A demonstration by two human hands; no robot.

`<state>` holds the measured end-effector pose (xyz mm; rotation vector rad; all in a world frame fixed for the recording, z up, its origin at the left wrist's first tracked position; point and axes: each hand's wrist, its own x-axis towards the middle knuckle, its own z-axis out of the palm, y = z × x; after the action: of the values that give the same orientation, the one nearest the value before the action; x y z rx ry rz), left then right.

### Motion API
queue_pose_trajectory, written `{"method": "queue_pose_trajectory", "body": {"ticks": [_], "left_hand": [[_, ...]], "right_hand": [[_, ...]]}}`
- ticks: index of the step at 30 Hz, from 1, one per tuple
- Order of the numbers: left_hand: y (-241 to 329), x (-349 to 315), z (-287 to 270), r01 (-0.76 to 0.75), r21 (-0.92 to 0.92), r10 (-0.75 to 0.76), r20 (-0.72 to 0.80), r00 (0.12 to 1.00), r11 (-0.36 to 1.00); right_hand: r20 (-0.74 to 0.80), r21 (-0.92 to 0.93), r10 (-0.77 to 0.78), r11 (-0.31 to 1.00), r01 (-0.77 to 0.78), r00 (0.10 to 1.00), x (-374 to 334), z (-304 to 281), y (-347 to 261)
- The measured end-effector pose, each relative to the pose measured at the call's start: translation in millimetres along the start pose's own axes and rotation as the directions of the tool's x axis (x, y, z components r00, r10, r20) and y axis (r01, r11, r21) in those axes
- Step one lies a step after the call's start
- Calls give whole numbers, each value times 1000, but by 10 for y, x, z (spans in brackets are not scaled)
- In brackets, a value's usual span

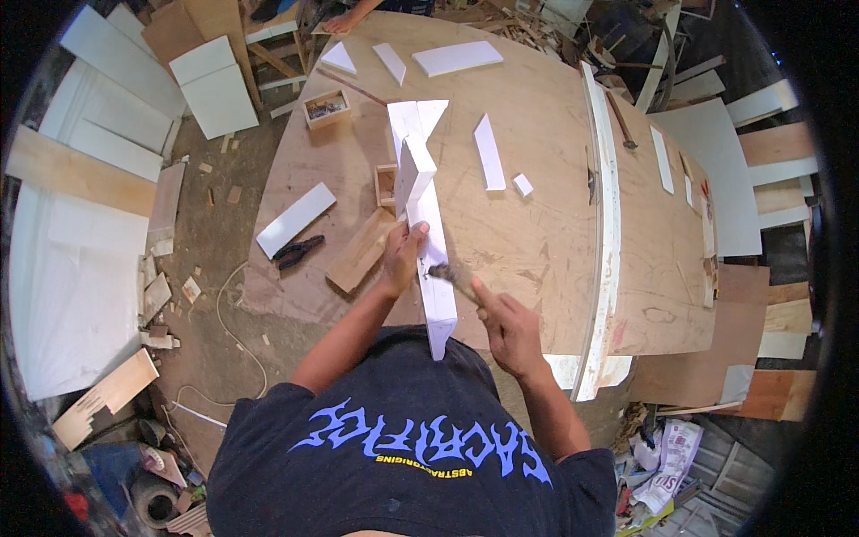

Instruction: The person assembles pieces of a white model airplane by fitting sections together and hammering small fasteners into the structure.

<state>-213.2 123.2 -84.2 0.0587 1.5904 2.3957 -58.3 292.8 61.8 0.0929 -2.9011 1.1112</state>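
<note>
A joined piece of white boards (431, 224) stands on edge at the near side of the plywood table, pointing towards me. My left hand (404, 255) is closed around it, with the thumb on its upper edge. In my closed right hand (508, 329) is a hammer (461, 277) with a pale handle. Its dark, slightly blurred head is at the white edge, just nearer to me than my left hand. A small dark nail-like mark shows beside the head; whether they touch I cannot tell. Left of the boards lie a brown wooden block (361, 252) and black pliers (299, 252).
Small wooden boxes (327, 109) (386, 186) sit on the plywood table (537, 242), one with small metal pieces. White offcuts (458, 58) lie around. A long white strip (598, 233) crosses the right side, beside another hammer (622, 123). Another person's hand (340, 23) rests at the far edge.
</note>
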Motion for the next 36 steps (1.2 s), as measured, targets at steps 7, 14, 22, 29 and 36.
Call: {"method": "queue_pose_trajectory", "body": {"ticks": [7,14,22,29,36], "left_hand": [[66,-25,7,30,-9,-30,70,997,1000],[43,9,1,52,-85,-42,114,993,995],[107,-15,16,49,-93,-40,94,995,994],[-74,43,-94,27,-57,-21,108,994,998],[13,7,-37,13,-4,-13,67,998,1000]], "right_hand": [[-74,13,-55,998,56,996,-294,178,44],[9,-33,-9,999,10,1000,-229,208,-66],[-84,2,-89,996,90,992,-250,248,-37],[-64,-49,-66,997,63,996,-235,277,-42],[-30,-29,27,999,-28,999,-234,269,-79]]}}
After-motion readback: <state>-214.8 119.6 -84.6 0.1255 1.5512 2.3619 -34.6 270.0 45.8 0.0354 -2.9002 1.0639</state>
